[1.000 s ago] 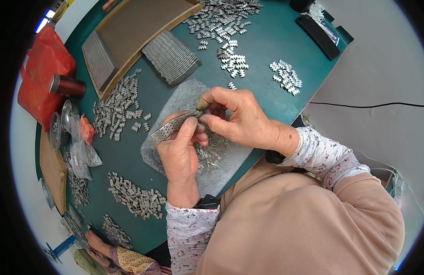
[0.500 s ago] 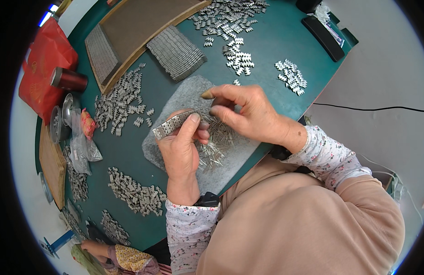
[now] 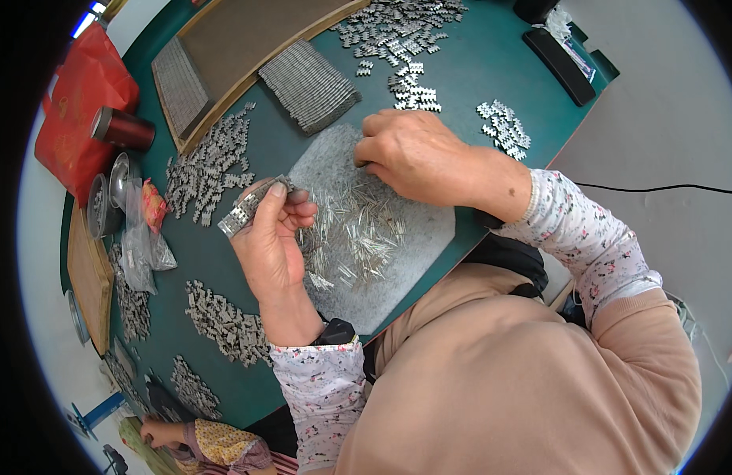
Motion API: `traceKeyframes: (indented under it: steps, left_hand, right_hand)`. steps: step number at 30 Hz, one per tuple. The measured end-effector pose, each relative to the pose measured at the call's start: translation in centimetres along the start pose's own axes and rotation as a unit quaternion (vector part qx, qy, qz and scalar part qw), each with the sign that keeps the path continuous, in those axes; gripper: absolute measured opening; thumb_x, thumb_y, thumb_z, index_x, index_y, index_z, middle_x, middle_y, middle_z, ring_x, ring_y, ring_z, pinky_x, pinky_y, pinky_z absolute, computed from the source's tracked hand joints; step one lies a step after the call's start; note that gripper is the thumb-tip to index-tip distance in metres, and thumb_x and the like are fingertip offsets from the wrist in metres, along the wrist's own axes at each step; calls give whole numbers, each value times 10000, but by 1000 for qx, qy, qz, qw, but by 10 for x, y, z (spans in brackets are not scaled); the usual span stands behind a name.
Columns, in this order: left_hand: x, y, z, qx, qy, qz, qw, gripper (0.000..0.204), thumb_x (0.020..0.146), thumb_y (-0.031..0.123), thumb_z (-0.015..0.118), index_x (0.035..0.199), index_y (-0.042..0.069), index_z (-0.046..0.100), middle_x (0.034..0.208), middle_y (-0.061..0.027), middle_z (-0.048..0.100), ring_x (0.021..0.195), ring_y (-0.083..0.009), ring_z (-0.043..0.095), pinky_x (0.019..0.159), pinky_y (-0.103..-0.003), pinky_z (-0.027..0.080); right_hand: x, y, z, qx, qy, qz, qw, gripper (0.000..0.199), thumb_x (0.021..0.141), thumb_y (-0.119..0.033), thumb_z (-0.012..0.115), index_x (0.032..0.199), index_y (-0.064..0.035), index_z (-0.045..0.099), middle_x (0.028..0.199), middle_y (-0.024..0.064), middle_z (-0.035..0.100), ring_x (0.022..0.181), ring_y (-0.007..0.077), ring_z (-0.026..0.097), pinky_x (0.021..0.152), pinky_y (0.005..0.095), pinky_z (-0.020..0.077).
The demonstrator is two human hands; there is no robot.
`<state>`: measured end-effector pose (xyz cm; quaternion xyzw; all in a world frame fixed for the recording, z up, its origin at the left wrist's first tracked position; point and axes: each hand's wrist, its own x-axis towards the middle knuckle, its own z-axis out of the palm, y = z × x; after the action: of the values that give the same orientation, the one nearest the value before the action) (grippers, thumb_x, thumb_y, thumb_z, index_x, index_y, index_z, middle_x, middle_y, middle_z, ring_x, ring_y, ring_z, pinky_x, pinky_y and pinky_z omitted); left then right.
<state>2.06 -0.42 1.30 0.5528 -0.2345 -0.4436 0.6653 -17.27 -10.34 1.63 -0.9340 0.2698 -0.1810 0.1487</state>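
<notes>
My left hand (image 3: 269, 257) is closed around a short strip of linked metal pieces (image 3: 239, 214), like a watch band section, with the thumb pressed along its top. Its lower left end sticks out past the palm. Over the far right part of a grey felt mat (image 3: 417, 253), my right hand (image 3: 421, 158) has its fingers curled in with the tips together. Whatever those fingertips may hold is hidden. Thin metal pins (image 3: 370, 237) lie scattered on the mat between and below both hands.
Loose metal links (image 3: 215, 162) lie in several heaps on the green table (image 3: 477, 71). A block of stacked strips (image 3: 310, 87) sits beside a wood-framed tray (image 3: 263, 24). At left stand a red bag (image 3: 85, 111), a tumbler (image 3: 123, 129) and bowls. A co-worker's hand (image 3: 161, 431) shows lower left.
My left hand has shifted left and slightly toward me with the strip. My right hand has moved away from it, and its fingers have curled in. More of the pins and mat now shows.
</notes>
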Motion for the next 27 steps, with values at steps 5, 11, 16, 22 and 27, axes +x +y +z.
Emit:
traceKeyframes:
  steps: [5, 11, 16, 22, 27]
  left_hand:
    - [3, -2, -4, -9, -9, -9, 1000, 127, 859, 64, 650, 941, -32, 636, 756, -140, 670, 582, -195, 638, 537, -277, 512]
    - [5, -1, -6, -18, -8, -5, 1000, 123, 856, 66, 656, 937, -25, 640, 752, -143, 672, 585, -197, 642, 529, -277, 508]
    - [4, -2, -5, -23, -13, -4, 1000, 112, 856, 55, 657, 934, -24, 642, 756, -147, 676, 587, -201, 648, 528, -278, 511]
    - [6, -4, -8, -32, -26, -7, 999, 111, 858, 47, 654, 940, -25, 637, 759, -149, 677, 587, -204, 651, 537, -283, 519]
    - [7, -8, -9, -28, -45, -16, 998, 129, 856, 37, 651, 961, -30, 621, 764, -144, 670, 597, -204, 656, 543, -279, 530]
  right_hand:
    - [21, -1, 14, 3, -26, -34, 999, 95, 755, -80, 677, 834, -28, 674, 815, 102, 598, 848, 285, 615, 717, 393, 506]
    - [33, -4, 22, -8, -37, -131, 991, 98, 725, -86, 657, 807, -33, 671, 834, 88, 595, 889, 268, 611, 722, 373, 512]
    - [36, -2, 18, -95, -45, -257, 961, 88, 709, -131, 625, 749, -58, 653, 843, 52, 575, 877, 222, 586, 700, 326, 512]
    - [37, 2, 19, -131, -46, -320, 937, 105, 744, -156, 594, 744, -54, 618, 840, 35, 562, 845, 185, 563, 683, 295, 505]
    - [34, 6, 25, -75, -10, -282, 956, 85, 757, -101, 607, 779, -22, 582, 798, 82, 540, 792, 244, 581, 662, 348, 509]
